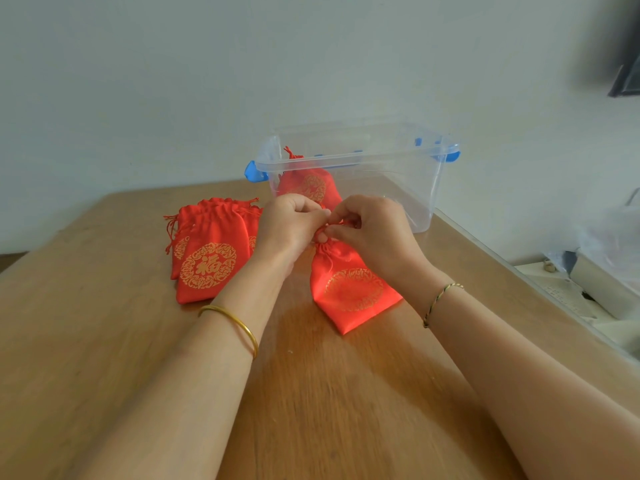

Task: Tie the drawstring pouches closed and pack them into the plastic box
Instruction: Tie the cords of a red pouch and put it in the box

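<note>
A red drawstring pouch [349, 289] with a gold round emblem lies on the wooden table [104, 341], its neck gathered tight. My left hand [291, 226] and my right hand [374, 230] both pinch its red cord at the neck, fingertips almost touching. A pile of several flat red pouches [207, 251] lies to the left of my left hand. Behind my hands stands the clear plastic box [408, 174] with blue latches, open at the top. One tied red pouch [308, 185] leans inside it at the left end.
The table's right edge [519, 278] runs diagonally close to the box. Beyond it, lower down, are a crumpled clear plastic bag [613, 237] and pale boxes. A plain wall rises behind the table.
</note>
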`<action>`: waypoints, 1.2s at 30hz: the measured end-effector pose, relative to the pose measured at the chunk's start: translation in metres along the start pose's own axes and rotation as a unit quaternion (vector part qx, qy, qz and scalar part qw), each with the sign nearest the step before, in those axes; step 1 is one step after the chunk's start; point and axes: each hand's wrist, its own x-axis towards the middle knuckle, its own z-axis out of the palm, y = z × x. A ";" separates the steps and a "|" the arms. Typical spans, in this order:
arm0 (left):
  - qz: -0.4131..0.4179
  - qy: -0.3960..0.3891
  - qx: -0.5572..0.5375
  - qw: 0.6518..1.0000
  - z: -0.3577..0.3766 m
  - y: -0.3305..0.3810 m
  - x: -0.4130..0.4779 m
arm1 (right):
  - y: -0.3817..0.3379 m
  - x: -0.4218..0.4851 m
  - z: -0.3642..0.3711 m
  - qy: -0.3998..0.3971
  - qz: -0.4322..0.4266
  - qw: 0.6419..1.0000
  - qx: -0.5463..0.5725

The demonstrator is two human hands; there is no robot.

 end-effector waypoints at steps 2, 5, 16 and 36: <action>0.004 0.001 0.006 1.000 0.000 0.000 0.000 | -0.001 0.000 -0.001 0.002 -0.008 1.000 -0.024; -0.002 0.000 0.007 1.000 0.000 0.004 0.001 | -0.001 0.000 -0.001 -0.002 -0.010 0.999 -0.047; 0.008 -0.030 0.053 0.998 0.002 0.014 -0.001 | 0.004 0.000 -0.007 -0.041 0.101 0.991 0.081; 0.131 -0.034 0.195 0.972 0.001 0.010 0.004 | 0.011 0.002 -0.011 -0.078 0.334 0.820 0.458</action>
